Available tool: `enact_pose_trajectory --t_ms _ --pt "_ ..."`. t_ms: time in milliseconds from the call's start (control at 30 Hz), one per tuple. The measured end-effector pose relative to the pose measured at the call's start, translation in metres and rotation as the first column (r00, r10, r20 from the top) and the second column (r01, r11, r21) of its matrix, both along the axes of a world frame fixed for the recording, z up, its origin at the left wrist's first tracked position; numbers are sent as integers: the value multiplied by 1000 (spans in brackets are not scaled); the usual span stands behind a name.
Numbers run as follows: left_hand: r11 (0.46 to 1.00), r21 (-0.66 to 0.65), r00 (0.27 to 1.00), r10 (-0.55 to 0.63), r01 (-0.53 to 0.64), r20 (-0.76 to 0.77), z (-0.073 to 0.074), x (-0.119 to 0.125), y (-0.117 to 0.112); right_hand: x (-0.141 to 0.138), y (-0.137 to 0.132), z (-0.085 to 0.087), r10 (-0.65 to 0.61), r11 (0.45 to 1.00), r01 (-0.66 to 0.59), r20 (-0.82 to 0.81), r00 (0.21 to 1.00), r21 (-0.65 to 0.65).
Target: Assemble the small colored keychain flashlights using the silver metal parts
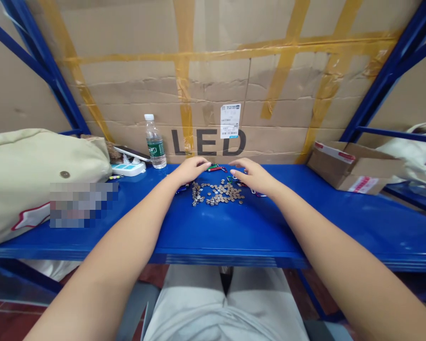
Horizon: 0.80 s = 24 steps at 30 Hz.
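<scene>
My left hand (192,170) is at the left back of a scattered pile of small round metal pieces (227,192), curved with its thumb and forefinger stretched out. Opposite it, my right hand (253,175) hovers at the pile's right side, thumb and fingers apart. Neither hand visibly holds anything. Between the fingertips, at the back, lies a red carabiner clip (218,168) with a green one beside it. Blue clips (182,189) show partly under my left hand. More coloured clips (257,193) lie below my right hand, partly covered by it.
A water bottle (155,144), a white power strip (129,168) and a phone (133,153) stand or lie at the back left. A cream bag (39,161) fills the left side. An open cardboard box (351,166) sits right. A large carton (138,94) walls the blue shelf's (227,232) back.
</scene>
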<state>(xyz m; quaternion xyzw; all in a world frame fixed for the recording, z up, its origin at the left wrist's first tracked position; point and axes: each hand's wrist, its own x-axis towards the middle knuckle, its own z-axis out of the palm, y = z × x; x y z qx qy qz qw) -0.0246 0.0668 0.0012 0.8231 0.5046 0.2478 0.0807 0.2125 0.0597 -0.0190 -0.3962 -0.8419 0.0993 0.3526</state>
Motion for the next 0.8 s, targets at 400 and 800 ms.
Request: enact_pose_trajectory --t_ms 400,800 --pt "992 -121 902 90 -43 422 -41 24 16 -30 4 -33 20 984 -49 -166 986 -173" --pt "996 -81 816 71 -29 573 -29 46 18 -37 10 -33 3 982 -60 -303 953 -180"
